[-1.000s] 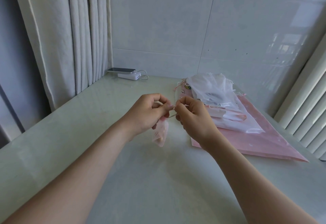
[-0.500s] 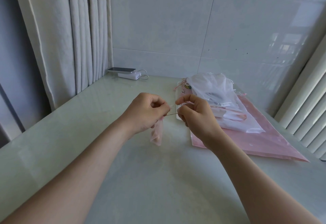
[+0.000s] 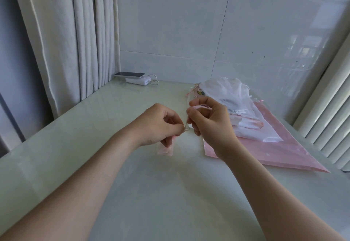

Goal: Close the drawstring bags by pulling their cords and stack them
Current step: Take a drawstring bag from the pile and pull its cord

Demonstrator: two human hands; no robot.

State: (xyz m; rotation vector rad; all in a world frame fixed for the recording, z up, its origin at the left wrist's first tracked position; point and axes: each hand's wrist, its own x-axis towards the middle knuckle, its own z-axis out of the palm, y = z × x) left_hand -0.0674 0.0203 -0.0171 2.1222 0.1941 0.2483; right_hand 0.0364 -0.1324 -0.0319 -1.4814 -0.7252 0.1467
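Well to the left of the pink plastic sheet (image 3: 274, 149) that lies on the pale table (image 3: 170, 193), a cream curtain (image 3: 66, 41) hangs down to the table's edge. At the back corner, also left of the sheet and close against the tiled wall (image 3: 189, 22), a phone (image 3: 129, 74) lies on top of a white power bank (image 3: 137, 80), with a looped cable (image 3: 154, 82) at its right end.

Nearer the sheet, over the middle of the table, the person's left hand (image 3: 159, 125) is raised off the surface. Its fingers are curled in tight, with thumb and forefinger pressed together on the lower end of a thin pale cord (image 3: 186, 125). A small pink drawstring bag (image 3: 164, 150) hangs from under that hand. Its lower end is close to the table, though I cannot tell whether it touches.

The cord runs nearly upright from those fingertips to the right hand (image 3: 210, 123), which is held over the sheet's left edge. This hand is curled too. Its thumb and forefinger pinch the cord's upper part, the other fingers are bent beneath, and a scrap of pink shows between them. The two hands are just beside each other, joined only by the cord.

On the sheet's far half lies a loose pile of white bags (image 3: 233, 96), some with pink trim. Right of the sheet stand pale vertical slats (image 3: 331, 108).
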